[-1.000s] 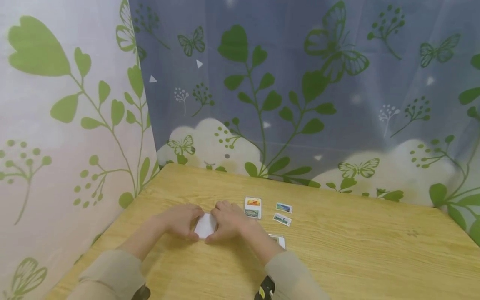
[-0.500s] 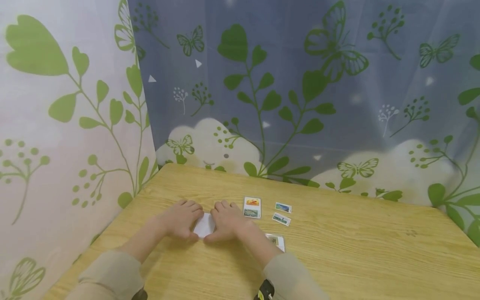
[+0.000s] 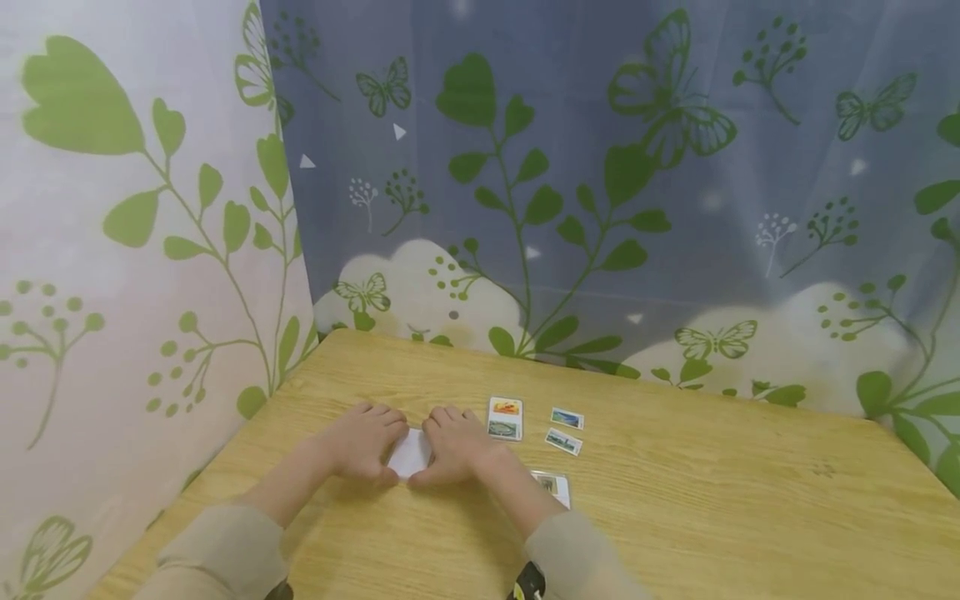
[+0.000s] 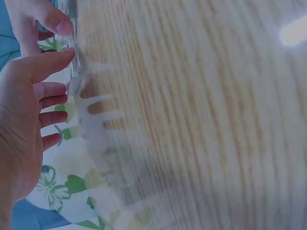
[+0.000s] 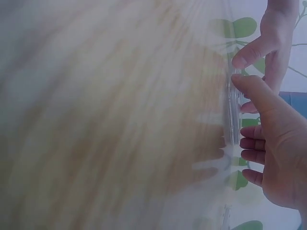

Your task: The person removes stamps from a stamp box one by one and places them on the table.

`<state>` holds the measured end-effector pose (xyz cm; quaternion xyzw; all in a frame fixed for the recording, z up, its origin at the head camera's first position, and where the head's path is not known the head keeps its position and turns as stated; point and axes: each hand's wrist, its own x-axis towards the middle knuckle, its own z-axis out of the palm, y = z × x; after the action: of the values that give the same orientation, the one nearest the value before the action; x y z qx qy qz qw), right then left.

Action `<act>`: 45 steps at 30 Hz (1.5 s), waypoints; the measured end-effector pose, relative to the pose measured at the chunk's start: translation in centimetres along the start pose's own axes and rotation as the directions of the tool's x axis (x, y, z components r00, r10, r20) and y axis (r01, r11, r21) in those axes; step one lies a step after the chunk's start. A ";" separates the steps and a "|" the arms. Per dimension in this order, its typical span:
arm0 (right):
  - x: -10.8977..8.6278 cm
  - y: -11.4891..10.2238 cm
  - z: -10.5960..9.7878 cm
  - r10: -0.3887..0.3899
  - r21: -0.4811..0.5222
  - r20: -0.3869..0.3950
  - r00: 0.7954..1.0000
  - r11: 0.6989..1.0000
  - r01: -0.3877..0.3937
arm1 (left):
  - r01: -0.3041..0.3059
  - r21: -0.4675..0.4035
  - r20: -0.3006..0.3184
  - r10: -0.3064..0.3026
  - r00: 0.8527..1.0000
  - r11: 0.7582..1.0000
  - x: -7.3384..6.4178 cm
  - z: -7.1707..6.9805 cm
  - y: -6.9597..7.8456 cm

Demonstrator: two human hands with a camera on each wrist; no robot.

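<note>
A small white-faced case (image 3: pixel 409 454) with clear plastic edges lies flat on the table between two hands. My left hand (image 3: pixel 363 442) grips its left side, thumb at the near corner and fingers along the far end. On the opposite side my right hand (image 3: pixel 457 446) holds it the same way. Both wrist views show the thumbs meeting the case's thin clear edge (image 5: pixel 233 112), close to the tabletop. Just right of my right hand is a clear holder (image 3: pixel 506 418) with two small stamp-like pictures. Another clear holder (image 3: pixel 553 487) is partly hidden by my right forearm.
Two loose stamp-like pictures, one upper (image 3: pixel 567 418) and one lower (image 3: pixel 563 442), lie right of the clear holders. The wooden table (image 3: pixel 712 492) runs back to a patterned cloth (image 3: pixel 570 250). A second, paler cloth (image 3: pixel 150 292) hangs along the left side.
The fingers of both hands have spread and straightened slightly at the far end. The white-faced case and the other pieces have stayed where they were.
</note>
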<state>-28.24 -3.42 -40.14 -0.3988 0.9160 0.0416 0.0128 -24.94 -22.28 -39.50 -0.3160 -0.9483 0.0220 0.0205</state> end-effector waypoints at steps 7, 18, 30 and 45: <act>-0.1 0.3 0.2 0.004 0.048 0.004 1.000 0.999 -0.004 | -0.007 -0.011 -0.005 0.007 1.000 1.000 0.0 -0.1 0.2; -0.5 0.4 0.3 0.011 0.133 0.001 1.000 0.991 -0.011 | 0.008 -0.011 0.002 -0.008 1.000 1.000 0.3 0.2 0.5; -1.5 1.6 -0.1 -0.017 0.269 -0.025 1.000 0.963 0.023 | 0.047 -0.069 0.025 -0.046 0.999 0.997 0.5 0.0 1.1; -5.3 8.1 -2.3 0.228 0.628 -0.178 0.957 0.776 -0.069 | 0.090 -0.235 -0.030 -0.100 0.995 0.968 2.8 -2.0 3.3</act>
<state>-30.49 5.72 -37.00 -0.3007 0.9025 -0.3072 0.0259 -25.13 -17.89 -37.61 -0.2708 -0.9577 -0.0974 0.0039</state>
